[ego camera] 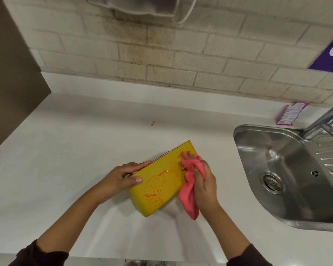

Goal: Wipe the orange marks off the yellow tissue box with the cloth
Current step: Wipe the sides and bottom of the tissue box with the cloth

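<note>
The yellow tissue box (167,166) lies tilted on the white counter, its broad face turned toward me. Orange marks (155,187) smear the near and middle part of that face. My left hand (123,175) grips the box's left end, fingers over the top edge and thumb on the face. My right hand (202,179) holds a bunched pink cloth (189,192) and presses it against the box's right end. A loose tail of the cloth hangs down past the box's lower edge.
A steel sink (288,173) with a tap (327,121) sits to the right. A small pink packet (290,114) lies by the wall behind it. An orange drip (152,123) spots the white counter (75,150) beyond the box. A brown panel (12,73) bounds the left.
</note>
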Tool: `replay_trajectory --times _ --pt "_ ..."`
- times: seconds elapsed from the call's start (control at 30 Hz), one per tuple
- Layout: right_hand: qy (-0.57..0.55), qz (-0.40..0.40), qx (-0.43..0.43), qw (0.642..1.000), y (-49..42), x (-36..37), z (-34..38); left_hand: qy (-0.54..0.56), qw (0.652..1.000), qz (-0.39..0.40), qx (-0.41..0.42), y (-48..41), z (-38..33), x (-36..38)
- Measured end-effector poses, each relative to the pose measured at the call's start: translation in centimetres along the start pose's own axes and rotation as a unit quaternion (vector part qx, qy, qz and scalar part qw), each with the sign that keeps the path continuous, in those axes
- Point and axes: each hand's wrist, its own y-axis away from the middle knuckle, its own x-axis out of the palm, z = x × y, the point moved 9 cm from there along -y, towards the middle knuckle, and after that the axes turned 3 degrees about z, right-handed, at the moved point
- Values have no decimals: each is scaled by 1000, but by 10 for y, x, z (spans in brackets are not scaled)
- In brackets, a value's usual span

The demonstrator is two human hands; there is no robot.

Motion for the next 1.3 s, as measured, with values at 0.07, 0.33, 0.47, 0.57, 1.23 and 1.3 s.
replay_trajectory --times 0.07,0.33,0.47,0.57,1.23,1.3 --pt "-34 -18 32 999 -2 10 0 2 1000 -5 0 0 1 -1" --pt "98 154 -63 981 15 36 15 14 1000 -17 -3 -1 2 -3" --pt "-2 18 6 1000 10 11 1 -1 1000 -5 2 0 1 0" --pt "22 -17 21 999 12 31 7 -7 1000 -7 7 -1 2 0" --pt "120 156 -109 974 30 65 31 -3 1000 6 11 -2 -3 3" --pt "66 148 -92 983 28 50 27 0 1000 9 10 -2 -4 4"
